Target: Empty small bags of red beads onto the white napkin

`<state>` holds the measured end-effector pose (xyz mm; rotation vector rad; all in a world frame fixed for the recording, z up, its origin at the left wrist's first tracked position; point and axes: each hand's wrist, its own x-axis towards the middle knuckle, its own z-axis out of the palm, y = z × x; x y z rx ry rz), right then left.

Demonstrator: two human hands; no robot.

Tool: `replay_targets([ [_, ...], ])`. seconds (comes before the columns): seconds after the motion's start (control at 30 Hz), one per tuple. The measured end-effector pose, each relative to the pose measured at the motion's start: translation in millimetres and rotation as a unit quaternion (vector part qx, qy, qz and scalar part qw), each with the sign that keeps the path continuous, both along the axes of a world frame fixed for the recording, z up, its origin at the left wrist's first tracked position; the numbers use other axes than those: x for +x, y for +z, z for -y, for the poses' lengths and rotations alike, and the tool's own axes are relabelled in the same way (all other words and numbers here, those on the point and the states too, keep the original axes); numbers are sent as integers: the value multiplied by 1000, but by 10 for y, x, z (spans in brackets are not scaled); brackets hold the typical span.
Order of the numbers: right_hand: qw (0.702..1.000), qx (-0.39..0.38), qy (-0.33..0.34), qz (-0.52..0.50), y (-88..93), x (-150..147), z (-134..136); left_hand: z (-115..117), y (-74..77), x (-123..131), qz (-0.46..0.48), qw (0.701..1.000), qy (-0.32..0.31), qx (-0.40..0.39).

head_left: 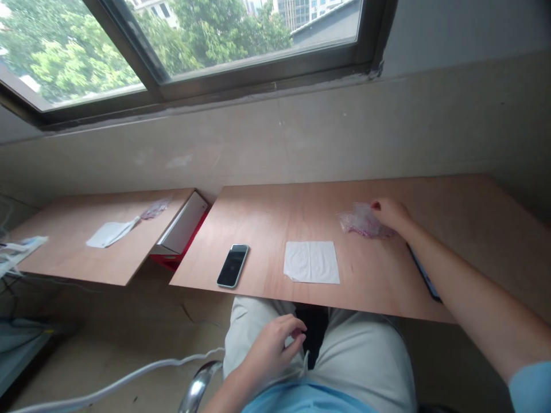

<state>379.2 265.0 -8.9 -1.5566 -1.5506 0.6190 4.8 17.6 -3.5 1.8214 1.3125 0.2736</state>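
My right hand (392,215) reaches across the wooden table (451,229) and its fingers close on a small clear plastic bag (359,221) with reddish contents. A white square of cloth or paper (311,261) lies flat near the table's front edge, left of the bag. A black phone (233,265) lies face up further left. My left hand (275,344) rests on my left thigh below the table, fingers loosely curled, holding nothing that I can see.
A dark flat object (424,275) lies partly under my right forearm. A second wooden table (77,229) at left carries another white cloth (109,233) and plastic bag (155,209). A white and red box (183,229) sits in the gap. White cable (129,376) runs across the floor.
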Motion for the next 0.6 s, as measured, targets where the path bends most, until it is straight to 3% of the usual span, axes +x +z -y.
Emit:
replay_targets([
  [0.1, 999, -26, 24, -25, 118, -9, 193, -114, 21, 5, 33, 999, 9, 10],
  [0.17, 991, -60, 55, -103, 124, -113, 434, -228, 18, 36, 63, 998, 25, 9],
  [0.3, 933, -150, 109, -307, -20, -575, 1055, -493, -65, 202, 207, 975, 77, -39],
  [0.4, 877, -209, 119, -416, -146, -956, 1409, -641, -176, 381, 353, 917, 131, -128],
  [0.47, 847, -241, 124, -458, -198, -1130, 1540, -691, -250, 461, 390, 893, 161, -157],
  [0.6, 817, -242, 120, -509, -255, -1332, 1648, -733, -343, 401, 376, 904, 156, -128],
])
